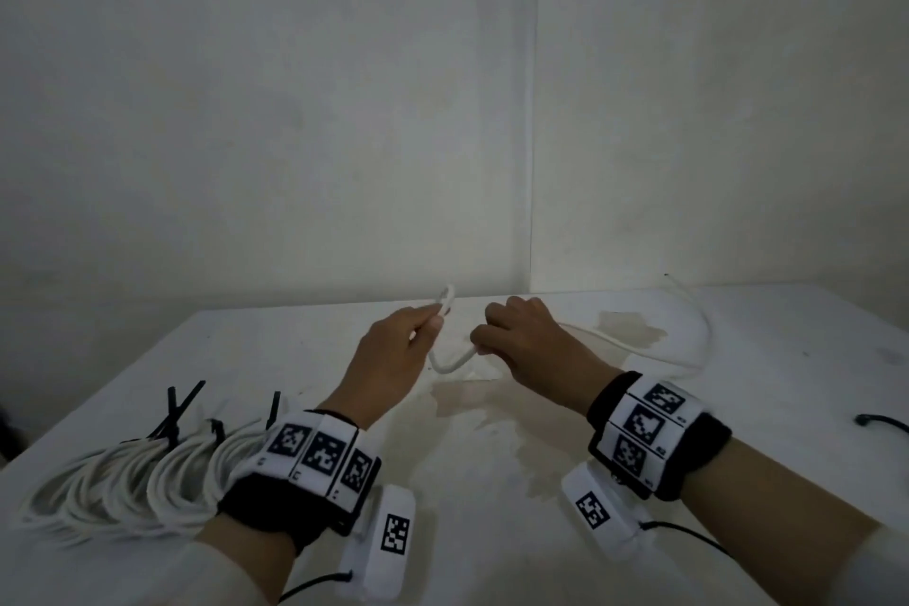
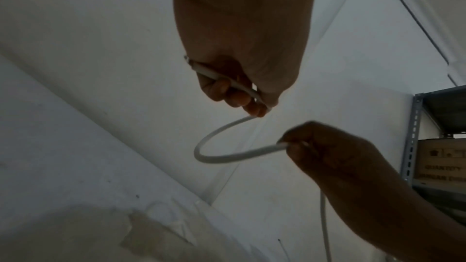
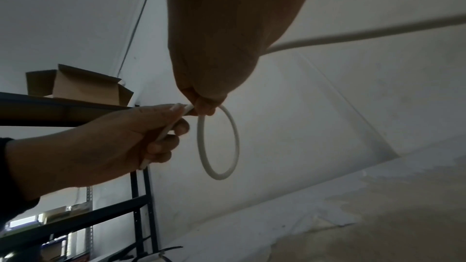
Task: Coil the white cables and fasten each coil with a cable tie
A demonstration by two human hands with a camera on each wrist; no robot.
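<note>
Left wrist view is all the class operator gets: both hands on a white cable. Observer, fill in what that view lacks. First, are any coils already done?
Observer: Yes, tied coils lie by the left hand's wrist.
Operator: Where does the cable's free end go?
Observer: The cable trails from the right hand across the table to the right.
Operator: Any spare ties?
Observer: One black tie lies at the right edge.

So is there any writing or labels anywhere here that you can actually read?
"QUANTITY": blurred print on the cardboard box on the metal shelf; the line below it is too blurred to read.
Wristbands: square black-and-white code patterns; the tiny characters beside them are too small to read.
</note>
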